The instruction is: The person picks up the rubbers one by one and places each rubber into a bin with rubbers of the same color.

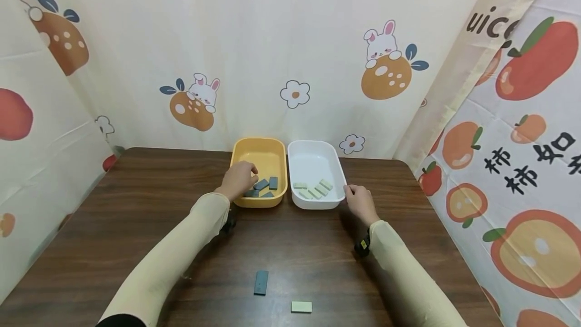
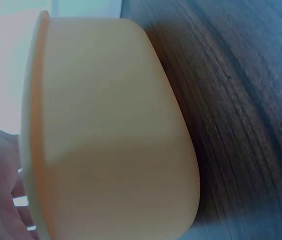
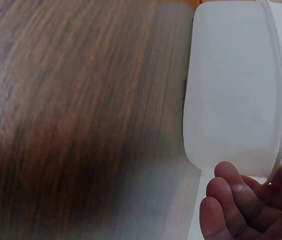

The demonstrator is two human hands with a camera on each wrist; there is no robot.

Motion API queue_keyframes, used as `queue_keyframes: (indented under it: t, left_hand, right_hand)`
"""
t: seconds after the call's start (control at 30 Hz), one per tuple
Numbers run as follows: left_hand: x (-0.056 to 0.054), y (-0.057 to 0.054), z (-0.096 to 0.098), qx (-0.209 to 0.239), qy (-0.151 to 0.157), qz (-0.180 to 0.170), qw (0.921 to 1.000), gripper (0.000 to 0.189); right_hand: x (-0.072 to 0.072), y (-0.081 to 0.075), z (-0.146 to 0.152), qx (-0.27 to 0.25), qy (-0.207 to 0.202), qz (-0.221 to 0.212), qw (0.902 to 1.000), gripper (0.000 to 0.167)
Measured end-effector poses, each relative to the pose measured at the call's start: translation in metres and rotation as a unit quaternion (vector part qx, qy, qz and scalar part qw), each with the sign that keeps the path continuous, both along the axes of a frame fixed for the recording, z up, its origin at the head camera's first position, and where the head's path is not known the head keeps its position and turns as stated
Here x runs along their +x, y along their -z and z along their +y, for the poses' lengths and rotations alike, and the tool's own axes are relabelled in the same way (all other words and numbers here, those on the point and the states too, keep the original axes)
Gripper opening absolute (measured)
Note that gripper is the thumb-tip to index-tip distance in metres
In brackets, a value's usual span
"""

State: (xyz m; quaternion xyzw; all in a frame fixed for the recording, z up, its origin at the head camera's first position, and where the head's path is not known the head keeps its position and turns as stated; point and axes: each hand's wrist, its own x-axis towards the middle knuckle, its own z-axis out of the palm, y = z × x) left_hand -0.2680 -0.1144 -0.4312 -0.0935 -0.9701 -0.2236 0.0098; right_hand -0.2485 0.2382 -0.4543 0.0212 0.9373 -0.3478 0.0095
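Observation:
Over the left side of the yellow bin (image 1: 260, 204) reaches my left hand (image 1: 238, 180), its fingers inside the rim. Whether it holds anything is hidden. Several dark blue-grey blocks (image 1: 273, 182) lie on that bin's floor. My right hand (image 1: 360, 203) pinches the right rim of the white bin (image 1: 317, 205), thumb over the edge in the right wrist view and fingers outside the wall. Inside the white bin lie several pale green blocks (image 1: 326, 184). The left wrist view shows mostly the yellow bin's outer wall (image 2: 111, 120), with part of the hand behind its rim.
On the brown wooden table (image 1: 136, 236), a dark blue-grey block (image 1: 260, 283) lies near the front, with a pale green block (image 1: 301, 307) to its right and nearer. The bins stand side by side at the back, against a printed curtain (image 1: 272, 39).

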Motion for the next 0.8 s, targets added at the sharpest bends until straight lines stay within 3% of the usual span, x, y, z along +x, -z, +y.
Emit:
queue_keyframes:
  t: [0.23,0.5,0.8]
  left_hand:
    - [0.009,-0.006,0.0,0.014,0.018,0.032,0.9992,0.026]
    - [0.022,-0.015,-0.005,0.047,-0.005,0.06,0.9971,0.027]
    - [0.031,-0.013,-0.018,0.088,-0.034,0.091,0.9914,0.025]
  right_hand:
    - [0.0,-0.001,0.002,-0.006,-0.002,0.004,1.0,0.042]
    - [-0.003,-0.001,0.006,-0.02,-0.009,0.005,0.9998,0.041]
    - [-0.002,-0.003,0.009,-0.044,0.001,-0.007,0.999,0.04]
